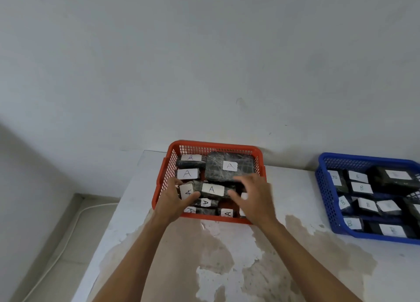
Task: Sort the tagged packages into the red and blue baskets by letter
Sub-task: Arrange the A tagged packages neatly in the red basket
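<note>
Over the red basket (161, 183), the left hand (175, 199) grips an A package (211, 189) at its nine o'clock end to seat it among the A's, while the right hand (254, 194) hovers open, fingers spread, at three o'clock.

We see soft, even, rather cool daylight with no glare. Faint shadows sit behind the red basket (214, 145) and blue basket (322, 188) on the wall (204, 51). The right hand (254, 197) is slightly motion-blurred. Wide-angle distortion bends the surface (295, 244) edges, and the labels at far right look soft.
</note>
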A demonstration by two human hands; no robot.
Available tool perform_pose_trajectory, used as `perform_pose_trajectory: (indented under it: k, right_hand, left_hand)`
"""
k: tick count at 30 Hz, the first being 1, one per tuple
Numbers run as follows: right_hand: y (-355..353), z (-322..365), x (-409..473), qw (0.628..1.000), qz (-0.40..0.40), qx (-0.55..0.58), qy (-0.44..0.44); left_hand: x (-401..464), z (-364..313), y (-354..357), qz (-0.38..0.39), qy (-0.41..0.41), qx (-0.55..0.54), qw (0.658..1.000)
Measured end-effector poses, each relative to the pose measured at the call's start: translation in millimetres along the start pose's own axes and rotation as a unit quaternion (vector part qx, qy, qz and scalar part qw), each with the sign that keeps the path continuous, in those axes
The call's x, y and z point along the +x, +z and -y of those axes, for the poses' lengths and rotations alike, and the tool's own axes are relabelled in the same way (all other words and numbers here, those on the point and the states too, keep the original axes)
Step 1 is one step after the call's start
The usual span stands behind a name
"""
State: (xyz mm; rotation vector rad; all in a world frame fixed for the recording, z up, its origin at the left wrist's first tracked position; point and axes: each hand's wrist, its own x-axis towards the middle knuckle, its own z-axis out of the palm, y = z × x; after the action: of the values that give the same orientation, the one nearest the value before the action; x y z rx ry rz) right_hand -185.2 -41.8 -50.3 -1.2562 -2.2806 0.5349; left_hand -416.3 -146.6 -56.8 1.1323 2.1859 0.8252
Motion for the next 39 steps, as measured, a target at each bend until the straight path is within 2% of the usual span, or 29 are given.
perform_pose_trajectory:
  k: [2, 4, 6, 9, 11, 15, 17, 20, 24, 26, 30, 34, 39]
  right_hand:
    - [11, 23, 0, 0.987, 0.123, 0.103, -0.005]
    - [21, 40, 3, 0.953, 0.241, 0.179, 0.024]
    - [30, 48, 9, 0.944, 0.271, 0.184, 0.020]
    - [43, 52, 19, 0.961, 0.247, 0.127, -0.001]
    - [48, 51, 26, 0.973, 0.209, 0.094, -0.005]
    - [46, 31, 40, 0.991, 0.109, 0.056, 0.055]
    - [44, 15, 47, 0.993, 0.073, 0.030, 0.092]
    - [41, -3, 51, 0.990, 0.089, 0.014, 0.105]
    - [40, -16, 49, 0.987, 0.104, 0.048, 0.116]
    - [39, -19, 49, 0.984, 0.094, 0.075, 0.129]
    - [31, -22, 53, 0.971, 0.089, 0.164, 0.150]
    - [20, -25, 58, 0.955, 0.092, 0.219, 0.178]
    - [18, -22, 61, 0.955, 0.121, 0.214, 0.168]
  left_hand:
    - [1, -7, 0, 0.000, 0.004, -0.008, 1.000]
    - [5, -11, 0, 0.010, 0.003, -0.031, 0.999]
    - [12, -12, -1, 0.042, 0.008, -0.079, 0.996]
    - [25, -9, -8, 0.104, 0.021, -0.127, 0.986]
    - [36, -4, -12, 0.128, 0.050, -0.121, 0.983]
    - [68, 9, -11, 0.114, 0.117, 0.025, 0.986]
    - [86, 12, -7, 0.122, 0.151, 0.126, 0.973]
    - [102, 15, -1, 0.162, 0.179, 0.232, 0.942]
    - [108, 21, 5, 0.195, 0.208, 0.252, 0.925]
    - [106, 23, 5, 0.184, 0.217, 0.248, 0.926]
    - [91, 24, 7, 0.085, 0.230, 0.232, 0.941]
    - [78, 22, 16, 0.099, 0.201, 0.281, 0.933]
    - [68, 1, 31, 0.111, 0.179, 0.211, 0.955]
